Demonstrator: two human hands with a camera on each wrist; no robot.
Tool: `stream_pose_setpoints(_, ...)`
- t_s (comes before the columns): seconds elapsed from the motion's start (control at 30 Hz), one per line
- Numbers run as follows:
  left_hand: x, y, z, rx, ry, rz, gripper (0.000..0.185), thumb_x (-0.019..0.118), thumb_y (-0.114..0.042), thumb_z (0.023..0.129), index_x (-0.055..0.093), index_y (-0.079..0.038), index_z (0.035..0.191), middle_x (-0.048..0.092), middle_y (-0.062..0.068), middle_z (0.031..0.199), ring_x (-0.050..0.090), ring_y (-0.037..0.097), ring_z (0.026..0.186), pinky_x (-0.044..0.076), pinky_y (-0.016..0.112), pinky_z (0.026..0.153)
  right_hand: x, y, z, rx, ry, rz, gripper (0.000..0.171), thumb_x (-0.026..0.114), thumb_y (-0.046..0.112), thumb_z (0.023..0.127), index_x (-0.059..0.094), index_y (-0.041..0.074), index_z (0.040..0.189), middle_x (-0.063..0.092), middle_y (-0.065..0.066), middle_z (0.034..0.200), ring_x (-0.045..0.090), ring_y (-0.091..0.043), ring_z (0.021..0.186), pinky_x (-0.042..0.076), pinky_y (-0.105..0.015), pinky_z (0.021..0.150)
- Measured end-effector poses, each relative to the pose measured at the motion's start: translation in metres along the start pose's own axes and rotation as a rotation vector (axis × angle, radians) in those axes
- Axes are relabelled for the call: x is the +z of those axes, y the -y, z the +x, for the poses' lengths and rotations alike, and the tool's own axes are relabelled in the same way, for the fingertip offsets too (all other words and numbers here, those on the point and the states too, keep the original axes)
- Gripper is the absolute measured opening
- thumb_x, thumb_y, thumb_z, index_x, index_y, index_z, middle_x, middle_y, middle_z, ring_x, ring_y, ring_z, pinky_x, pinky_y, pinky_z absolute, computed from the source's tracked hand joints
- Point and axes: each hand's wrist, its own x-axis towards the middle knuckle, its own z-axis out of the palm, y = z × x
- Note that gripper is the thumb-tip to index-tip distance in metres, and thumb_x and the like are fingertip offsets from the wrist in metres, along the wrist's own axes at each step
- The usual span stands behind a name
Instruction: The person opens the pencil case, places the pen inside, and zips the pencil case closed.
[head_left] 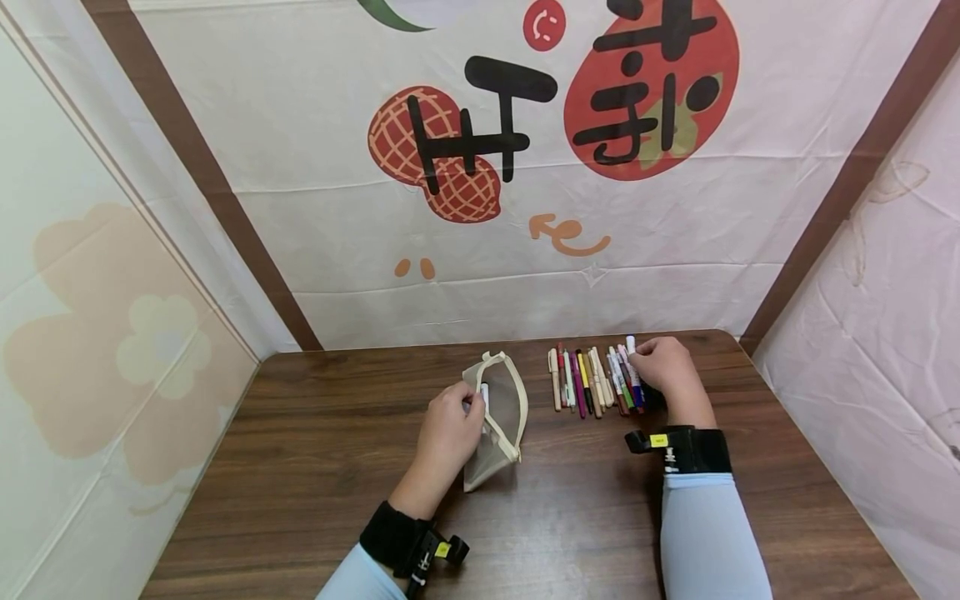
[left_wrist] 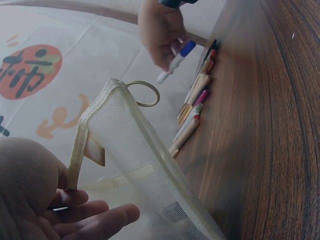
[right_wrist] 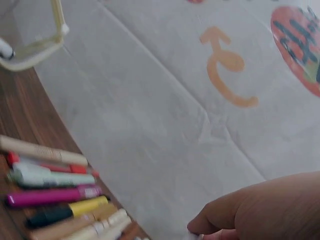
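Note:
My left hand (head_left: 450, 423) pinches the rim of a cream mesh zip pouch (head_left: 504, 400), which stands with its mouth spread apart. A white pen (head_left: 485, 397) shows inside the pouch; other shapes show dimly through the mesh (left_wrist: 135, 135) in the left wrist view. At the right, my right hand (head_left: 667, 373) grips a white marker with a blue end (left_wrist: 176, 62), raised at the right end of a row of pens. In the right wrist view my right hand (right_wrist: 265, 210) covers most of that marker.
Several pens and markers lie side by side on the brown wooden table (head_left: 360, 467), between the pouch and my right hand, among them a purple pen (head_left: 579, 383) and a yellow-and-black one (right_wrist: 70, 211). A printed white cloth (head_left: 315, 208) hangs behind the table.

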Motion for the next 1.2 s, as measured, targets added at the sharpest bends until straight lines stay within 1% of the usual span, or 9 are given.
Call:
stream_pose_setpoints(0.13, 0.0, 0.001, 0.0, 0.002, -0.003, -0.001, 0.019, 0.062, -0.023, 0.1, 0.066, -0.014, 0.084, 0.066, 0.003, 0.083, 0.059, 0.018, 0.071, 0.049, 0.032, 0.063, 0.007, 0.017, -0.001, -0.035, 0.023, 0.043, 0.044, 0.058, 0.034, 0.103, 0.069, 0.002, 0.132, 0.069, -0.023, 0.127, 0.068, -0.03, 0.102, 0.058, -0.042, 0.082)
stream_pose_setpoints(0.27, 0.0, 0.001, 0.0, -0.002, 0.005, -0.007, 0.019, 0.062, -0.023, 0.101, 0.067, -0.014, 0.085, 0.066, 0.003, 0.083, 0.058, 0.017, 0.069, 0.049, 0.031, 0.061, 0.018, 0.032, -0.002, -0.055, 0.066, 0.144, 0.042, 0.06, 0.034, 0.104, 0.068, 0.004, 0.133, 0.073, -0.02, 0.119, 0.073, -0.029, 0.098, 0.058, -0.033, 0.074)
stream_pose_setpoints(0.33, -0.001, 0.001, 0.0, -0.004, 0.01, -0.007, 0.019, 0.061, -0.023, 0.101, 0.067, -0.014, 0.086, 0.066, 0.003, 0.084, 0.058, 0.016, 0.07, 0.049, 0.03, 0.062, 0.024, 0.039, -0.003, -0.066, 0.091, 0.205, 0.041, 0.061, 0.033, 0.104, 0.067, 0.004, 0.133, 0.075, -0.02, 0.117, 0.075, -0.031, 0.101, 0.061, -0.036, 0.077)
stream_pose_setpoints(0.4, -0.001, 0.001, 0.0, -0.004, 0.013, -0.008, 0.019, 0.061, -0.023, 0.101, 0.067, -0.013, 0.086, 0.066, 0.003, 0.085, 0.058, 0.016, 0.07, 0.049, 0.031, 0.062, 0.03, 0.047, -0.005, -0.077, 0.105, 0.252, 0.039, 0.063, 0.032, 0.104, 0.068, 0.004, 0.131, 0.076, -0.019, 0.115, 0.076, -0.035, 0.104, 0.063, -0.042, 0.083)
stream_pose_setpoints(0.5, -0.001, 0.0, 0.0, -0.002, 0.014, -0.009, 0.019, 0.06, -0.023, 0.101, 0.066, -0.013, 0.086, 0.066, 0.003, 0.085, 0.058, 0.017, 0.071, 0.049, 0.031, 0.063, 0.041, 0.058, -0.008, -0.105, 0.122, 0.31, 0.037, 0.065, 0.031, 0.103, 0.069, 0.005, 0.129, 0.076, -0.019, 0.113, 0.076, -0.038, 0.105, 0.063, -0.05, 0.088)
stream_pose_setpoints(0.6, -0.001, 0.0, 0.0, -0.001, 0.013, -0.009, 0.018, 0.061, -0.022, 0.101, 0.066, -0.013, 0.086, 0.066, 0.004, 0.085, 0.057, 0.016, 0.07, 0.049, 0.031, 0.062, 0.054, 0.069, -0.011, -0.127, 0.13, 0.353, 0.034, 0.067, 0.03, 0.102, 0.071, 0.006, 0.126, 0.077, -0.016, 0.108, 0.077, -0.035, 0.097, 0.064, -0.05, 0.084)
stream_pose_setpoints(0.77, 0.0, 0.001, 0.0, 0.001, 0.011, -0.007, 0.018, 0.062, -0.021, 0.101, 0.066, -0.014, 0.085, 0.066, 0.004, 0.085, 0.058, 0.017, 0.071, 0.049, 0.032, 0.063, 0.078, 0.087, -0.017, -0.168, 0.191, 0.421, 0.032, 0.071, 0.026, 0.1, 0.072, 0.004, 0.123, 0.078, -0.014, 0.101, 0.079, -0.027, 0.082, 0.065, -0.047, 0.076)
stream_pose_setpoints(1.0, 0.001, 0.001, 0.0, 0.014, -0.001, -0.003, 0.018, 0.062, -0.022, 0.1, 0.066, -0.014, 0.084, 0.068, 0.005, 0.086, 0.06, 0.019, 0.074, 0.051, 0.034, 0.066, 0.107, 0.107, -0.027, -0.179, 0.326, 0.537, 0.024, 0.074, 0.018, 0.098, 0.072, 0.002, 0.116, 0.079, -0.013, 0.089, 0.077, -0.022, 0.069, 0.063, -0.058, 0.08)
stream_pose_setpoints(1.2, 0.0, 0.0, 0.0, 0.018, 0.012, -0.009, 0.017, 0.061, -0.022, 0.1, 0.067, -0.013, 0.086, 0.066, 0.004, 0.085, 0.058, 0.017, 0.071, 0.048, 0.031, 0.062, 0.124, 0.118, -0.035, -0.196, 0.416, 0.538, 0.022, 0.072, 0.016, 0.099, 0.071, 0.001, 0.115, 0.079, -0.013, 0.085, 0.077, -0.021, 0.067, 0.065, -0.039, 0.066)
